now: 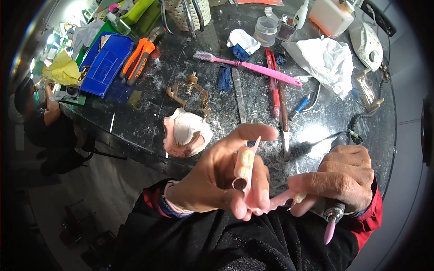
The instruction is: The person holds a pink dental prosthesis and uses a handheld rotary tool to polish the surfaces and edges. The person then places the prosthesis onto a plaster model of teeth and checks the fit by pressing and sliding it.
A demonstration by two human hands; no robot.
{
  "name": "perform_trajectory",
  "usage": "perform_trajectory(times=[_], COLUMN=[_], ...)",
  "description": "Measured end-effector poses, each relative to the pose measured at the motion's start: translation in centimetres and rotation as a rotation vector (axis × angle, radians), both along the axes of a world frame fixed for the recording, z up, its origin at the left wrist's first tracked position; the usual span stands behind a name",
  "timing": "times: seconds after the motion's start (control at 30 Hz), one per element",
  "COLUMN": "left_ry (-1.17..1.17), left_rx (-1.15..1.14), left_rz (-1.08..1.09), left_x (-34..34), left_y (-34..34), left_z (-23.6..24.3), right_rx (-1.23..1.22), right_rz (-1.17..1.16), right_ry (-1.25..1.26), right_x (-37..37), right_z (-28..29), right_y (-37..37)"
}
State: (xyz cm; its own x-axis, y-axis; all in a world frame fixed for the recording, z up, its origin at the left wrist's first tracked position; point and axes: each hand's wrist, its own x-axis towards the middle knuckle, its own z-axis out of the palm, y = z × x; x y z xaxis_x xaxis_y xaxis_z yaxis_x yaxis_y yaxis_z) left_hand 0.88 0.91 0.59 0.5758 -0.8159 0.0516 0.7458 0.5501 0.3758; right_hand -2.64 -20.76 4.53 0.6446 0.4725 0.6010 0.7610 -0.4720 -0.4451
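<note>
Between my hands, above my lap, is a pink partial denture (245,163) with a few tooth-coloured teeth and a metal ring-like clasp. My left hand (205,174) grips one end, thumb and fingers closed around the pink base. My right hand (339,180) pinches the other end between thumb and forefinger. That same hand also carries a metal rotary handpiece (334,212), mostly hidden by the palm, its pink pointed bur aimed downward, apart from the denture. Beyond my left hand, a white and pink dental cast (187,133) sits near the bench edge.
The dusty black bench (149,104) holds a brass articulator (190,92), a pink toothbrush (253,67), a red-handled knife (273,86) and a crumpled white bag (323,63). Orange pliers (138,58) lie beside a blue box (107,65). A person (47,108) sits at far left.
</note>
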Motion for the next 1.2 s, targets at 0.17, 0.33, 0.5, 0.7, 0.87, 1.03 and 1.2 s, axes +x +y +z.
perform_trajectory(times=[0.17, 0.33, 0.5, 0.7, 0.87, 1.03, 1.2], left_ry=[0.017, -0.031, -0.439, -0.66, -0.956, -1.054, -1.142], left_rx=[-0.056, -0.104, -0.163, -0.001, 0.077, 0.151, 0.242], left_rz=[-0.064, 0.109, 0.473, 0.485, 0.593, 0.797, 0.814], left_x=[-0.3, -0.8, -0.8, -0.4, 0.7, 0.1, 0.5], left_y=[-0.5, -1.1, -2.0, -1.3, -1.1, -1.5, -1.1], left_z=[-0.8, -1.1, -2.3, -0.7, -0.5, -0.6, -0.3], right_rx=[0.019, 0.11, 0.02, -0.008, -0.046, -0.013, -0.018], right_rz=[0.085, -0.006, 0.018, 0.046, 0.022, 0.015, -0.007], right_ry=[0.054, 0.031, -0.206, -0.173, -0.137, -0.151, -0.186], right_x=[0.4, 0.0, 0.2, 0.0, -0.1, -0.1, 0.1], right_z=[0.4, -0.1, -1.1, -0.5, -0.3, -0.7, -0.9], right_y=[-0.1, 0.6, 0.7, 0.5, 0.5, 0.7, 0.8])
